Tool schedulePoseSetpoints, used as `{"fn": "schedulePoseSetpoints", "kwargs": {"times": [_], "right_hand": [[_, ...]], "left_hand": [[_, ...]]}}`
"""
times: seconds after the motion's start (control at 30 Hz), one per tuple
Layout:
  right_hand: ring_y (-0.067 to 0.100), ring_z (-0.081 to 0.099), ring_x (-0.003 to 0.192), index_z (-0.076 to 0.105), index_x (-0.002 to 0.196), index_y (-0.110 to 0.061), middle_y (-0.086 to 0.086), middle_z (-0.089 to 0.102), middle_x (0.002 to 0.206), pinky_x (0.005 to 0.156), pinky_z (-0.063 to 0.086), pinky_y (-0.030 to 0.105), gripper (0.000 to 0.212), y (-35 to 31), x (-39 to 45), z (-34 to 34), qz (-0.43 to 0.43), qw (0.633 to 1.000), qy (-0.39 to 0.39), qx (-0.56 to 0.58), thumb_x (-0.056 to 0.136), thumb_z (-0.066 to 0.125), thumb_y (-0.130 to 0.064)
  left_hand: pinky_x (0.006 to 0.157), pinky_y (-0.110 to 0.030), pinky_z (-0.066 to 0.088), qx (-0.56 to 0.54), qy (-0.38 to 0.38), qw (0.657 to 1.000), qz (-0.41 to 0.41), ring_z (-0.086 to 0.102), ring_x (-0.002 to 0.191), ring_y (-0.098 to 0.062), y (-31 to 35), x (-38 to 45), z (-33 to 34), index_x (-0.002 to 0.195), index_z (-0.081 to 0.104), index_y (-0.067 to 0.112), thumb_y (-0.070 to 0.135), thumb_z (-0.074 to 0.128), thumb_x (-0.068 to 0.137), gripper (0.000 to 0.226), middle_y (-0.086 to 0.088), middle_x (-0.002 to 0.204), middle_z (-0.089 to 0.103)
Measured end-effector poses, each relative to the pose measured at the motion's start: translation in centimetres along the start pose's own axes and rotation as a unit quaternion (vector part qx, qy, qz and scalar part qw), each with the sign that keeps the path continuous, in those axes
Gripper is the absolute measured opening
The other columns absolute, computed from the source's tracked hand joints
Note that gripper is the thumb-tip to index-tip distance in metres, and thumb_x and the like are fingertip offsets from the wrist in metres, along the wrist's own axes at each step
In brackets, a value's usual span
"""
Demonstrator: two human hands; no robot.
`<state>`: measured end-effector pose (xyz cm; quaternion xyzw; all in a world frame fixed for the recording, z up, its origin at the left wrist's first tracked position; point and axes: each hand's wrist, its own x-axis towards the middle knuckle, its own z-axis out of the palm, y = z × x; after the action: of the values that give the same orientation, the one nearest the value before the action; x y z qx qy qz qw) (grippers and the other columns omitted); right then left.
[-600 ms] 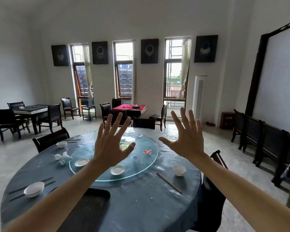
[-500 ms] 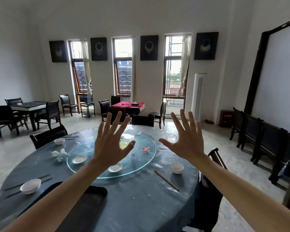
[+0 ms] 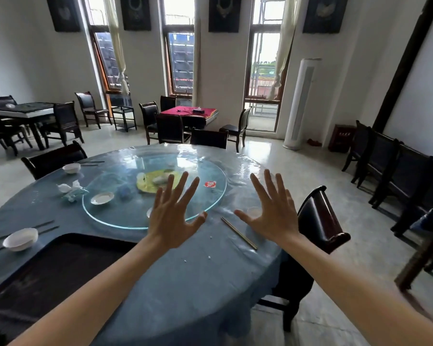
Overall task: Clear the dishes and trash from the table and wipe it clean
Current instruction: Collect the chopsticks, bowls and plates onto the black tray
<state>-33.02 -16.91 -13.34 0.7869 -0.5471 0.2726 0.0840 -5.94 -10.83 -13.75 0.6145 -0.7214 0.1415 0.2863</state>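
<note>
Above the round worktop with its blue plastic-covered cloth, the left hand and the right hand hover palm-down, fingers spread wide apart and holding nothing. A clear round glass turntable sits at the worktop's centre, carrying a small white saucer, a yellow patch of leftovers and a red sticker. Crumpled white tissues lie just off the turntable's left rim. A white bowl sits near the left edge between dark chopsticks, and another white bowl rests at the far left edge. A wooden pair of chopsticks lies near the right edge, between the two hands. A black rectangular tray occupies the near left edge.
</note>
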Motion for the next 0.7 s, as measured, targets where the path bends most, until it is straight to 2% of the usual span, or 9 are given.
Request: {"fn": "schedulePoseSetpoints", "kwargs": {"times": [0.17,0.33,0.4,0.47,0.57,0.7], "right_hand": [[0.018,-0.025,0.153,-0.009,0.158,-0.048,-0.011,-0.027,0.166,0.120,-0.002,0.044,0.105,2.4,1.9,5.5,0.039,0.998,-0.058,0.002,0.071,0.027,-0.095],[0.017,-0.022,0.154,-0.004,0.158,-0.048,-0.012,-0.021,0.167,0.124,0.006,0.047,0.106,5.3,4.3,10.1,0.077,0.992,-0.095,0.015,0.068,0.024,-0.095],[0.017,-0.019,0.154,-0.004,0.158,-0.049,-0.012,-0.017,0.168,0.124,0.010,0.048,0.105,6.5,5.1,11.4,0.098,0.989,-0.111,0.023,0.069,0.030,-0.094],[0.018,-0.013,0.156,0.000,0.158,-0.048,-0.011,-0.010,0.169,0.125,0.015,0.050,0.103,7.8,5.8,12.6,0.123,0.983,-0.131,0.038,0.074,0.044,-0.089],[0.020,0.000,0.157,0.006,0.157,-0.047,-0.009,0.003,0.170,0.122,0.025,0.055,0.098,10.3,6.9,14.8,0.172,0.970,-0.147,0.088,0.079,0.057,-0.079],[0.022,0.018,0.155,0.014,0.160,-0.038,-0.005,0.017,0.169,0.122,0.023,0.044,0.097,14.3,8.6,19.1,0.226,0.945,-0.165,0.168,0.083,0.066,-0.068]], "left_hand": [[0.123,-0.051,0.008,-0.031,-0.049,0.998,-0.039,-0.010,0.155,-0.024,-0.8,2.7,6.7,0.158,0.002,0.042,0.076,0.029,0.084,0.086,0.011,0.168,-0.007],[0.124,-0.050,0.011,-0.074,-0.100,0.991,-0.056,-0.007,0.155,-0.023,-0.9,6.1,12.6,0.159,0.005,0.041,0.076,0.026,0.083,0.086,0.011,0.168,-0.006],[0.124,-0.048,0.010,-0.097,-0.116,0.986,-0.066,-0.006,0.155,-0.022,-0.7,7.3,14.6,0.159,0.008,0.039,0.076,0.026,0.082,0.087,0.011,0.167,-0.004],[0.123,-0.048,0.011,-0.121,-0.132,0.980,-0.084,-0.003,0.155,-0.021,-0.3,8.0,16.5,0.159,0.013,0.038,0.075,0.028,0.081,0.088,0.011,0.168,0.001],[0.124,-0.045,0.016,-0.151,-0.165,0.968,-0.117,0.001,0.156,-0.019,0.1,9.0,19.6,0.158,0.015,0.040,0.074,0.030,0.079,0.087,0.013,0.168,0.005],[0.116,-0.044,0.033,-0.177,-0.213,0.944,-0.181,0.012,0.154,-0.014,0.7,9.9,24.7,0.157,0.019,0.040,0.061,0.048,0.091,0.076,0.012,0.167,0.014]]}}
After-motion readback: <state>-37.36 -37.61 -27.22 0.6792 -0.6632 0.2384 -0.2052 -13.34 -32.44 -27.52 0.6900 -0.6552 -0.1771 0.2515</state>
